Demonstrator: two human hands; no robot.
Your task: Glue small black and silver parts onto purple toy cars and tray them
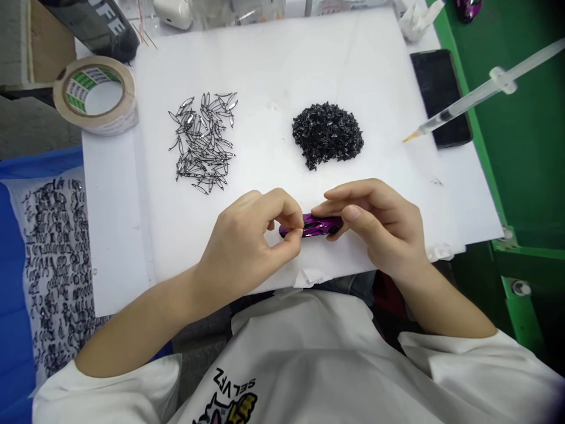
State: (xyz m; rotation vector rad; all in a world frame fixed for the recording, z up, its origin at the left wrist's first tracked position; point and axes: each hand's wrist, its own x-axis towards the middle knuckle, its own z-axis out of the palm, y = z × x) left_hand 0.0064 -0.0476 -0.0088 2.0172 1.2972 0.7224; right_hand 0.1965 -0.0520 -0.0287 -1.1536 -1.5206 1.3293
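Note:
A small glossy purple toy car is between my hands, just above the near part of the white board. My left hand has its thumb and index fingertips pinched together over the car's left half. Whatever lies in that pinch is too small or hidden to make out. My right hand curls loosely about the car's right end, fingers along its far side and beneath it, thumb just above. Beyond the hands lie a pile of tiny black parts and, to the left, a spread of thin, clear, black-edged pieces.
A tape roll and a dark bottle stand at the far left. On the right, a syringe with a yellow tip reaches over a black phone. A sheet of many small dark parts lies at the left.

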